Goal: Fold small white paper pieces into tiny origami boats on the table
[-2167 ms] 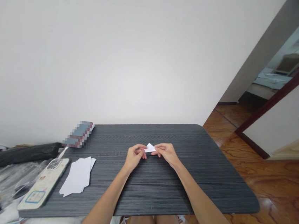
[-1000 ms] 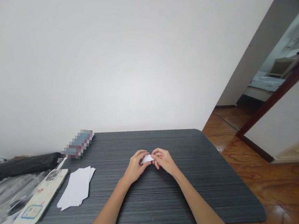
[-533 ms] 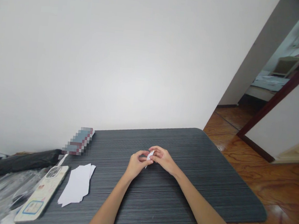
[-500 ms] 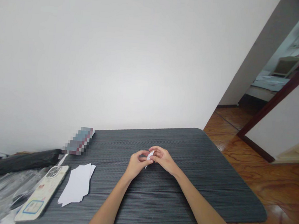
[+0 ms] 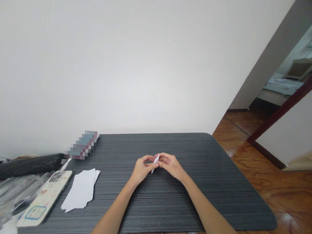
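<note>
- Two bare hands, near each other over the middle of the bench: the left hand [image 5: 140,169] and the right hand [image 5: 170,166], each pinching with thumb and fingers.
- One small white piece of paper [image 5: 156,159], clamped between both hands' fingertips, tilted, narrow edge showing.
- One dark grey, wood-grained bench [image 5: 221,182] with rounded corners, under the hands.
- One loose stack of white paper sheets [image 5: 80,189], well left of the hands; overlap hides the exact count.
- One phone in a cream patterned case [image 5: 44,200], face down along the bench's left edge, just beside the stack.
- One pixelated blue-and-red block [image 5: 83,145] at the far left corner.
- One long black roll [image 5: 18,168] left of the bench.
</note>
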The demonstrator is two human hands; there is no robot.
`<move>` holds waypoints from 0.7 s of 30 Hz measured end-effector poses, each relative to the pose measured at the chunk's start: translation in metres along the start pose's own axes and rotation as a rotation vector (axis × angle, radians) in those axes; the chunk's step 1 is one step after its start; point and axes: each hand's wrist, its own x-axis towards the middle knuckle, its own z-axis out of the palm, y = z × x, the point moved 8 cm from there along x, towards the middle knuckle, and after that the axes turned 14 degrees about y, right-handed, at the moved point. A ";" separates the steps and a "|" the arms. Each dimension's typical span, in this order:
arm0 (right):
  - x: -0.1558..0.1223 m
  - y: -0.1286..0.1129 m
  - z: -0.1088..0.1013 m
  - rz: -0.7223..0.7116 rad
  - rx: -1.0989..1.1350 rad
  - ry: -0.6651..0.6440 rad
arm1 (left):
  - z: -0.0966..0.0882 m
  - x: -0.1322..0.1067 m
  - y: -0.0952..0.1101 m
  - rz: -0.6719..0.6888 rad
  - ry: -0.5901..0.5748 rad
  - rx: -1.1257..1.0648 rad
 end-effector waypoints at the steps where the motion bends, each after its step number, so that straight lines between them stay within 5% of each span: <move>1: 0.000 -0.001 0.000 -0.017 -0.018 -0.001 | 0.000 0.000 0.001 0.011 0.002 0.013; 7: -0.002 0.001 -0.004 -0.229 -0.265 0.150 | -0.001 -0.002 0.004 0.086 0.038 0.137; 11: -0.004 0.008 -0.005 -0.211 -0.296 0.223 | 0.003 -0.004 0.005 0.120 0.023 0.160; 14: -0.007 0.000 -0.004 -0.228 -0.279 0.219 | 0.001 -0.003 0.002 0.112 0.050 0.155; 21: -0.017 -0.034 0.003 -0.521 -0.555 0.143 | -0.002 0.002 -0.003 0.058 0.060 0.087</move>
